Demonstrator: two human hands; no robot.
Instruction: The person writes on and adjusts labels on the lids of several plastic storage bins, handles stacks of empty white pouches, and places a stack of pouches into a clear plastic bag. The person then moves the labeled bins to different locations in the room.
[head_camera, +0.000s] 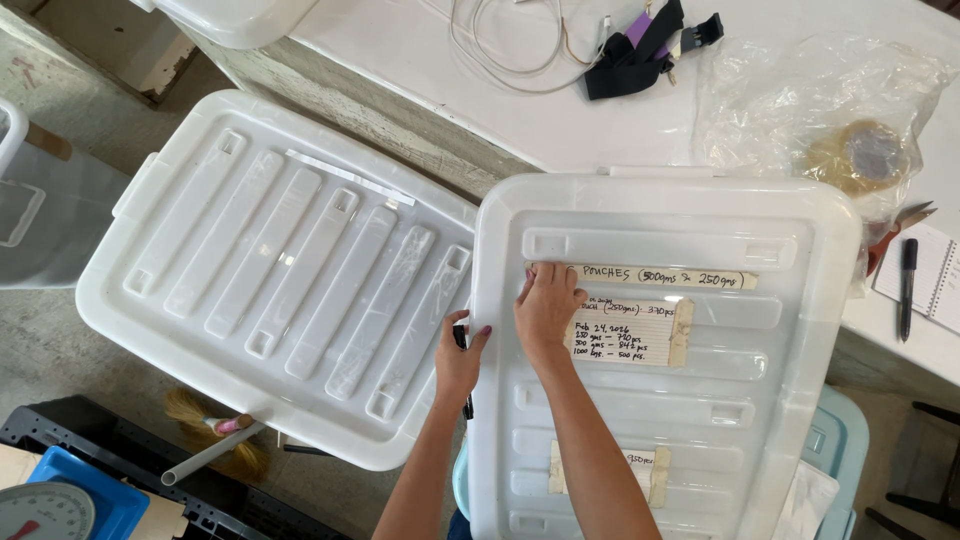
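Right hand (546, 305), centre of frame, is flat on the white bin lid (660, 210) with fingertips pressed together on the left end of the long masking-tape label (650, 277), which runs across the lid's upper ribs. Looks like pressing down or picking at that end; can't tell which. Left hand (460, 360) sits at the lid's left edge, fingers curled around a dark marker (463, 345), thumb up. Risks as I judge them: tape spans the raised ribs and grooves, so contact is patchy and an end can lift or wrinkle if only one spot gets pressed. If it's being peeled, paper tape tears easily and takes the handwriting with it. Marker tip sits close to the lid edge and the wrist; if uncapped (cap state not visible) it can streak plastic or skin. A second paper label (630, 332), taped at its right side, lies just below the fingers, so a sliding palm could smear ink or catch its edge. This lid overlaps the right edge of the second lid (270, 270) at left of frame; leaning weight on the near-left corner could shift or rock it. Third label (610, 470) at lower frame is partly under the forearm.
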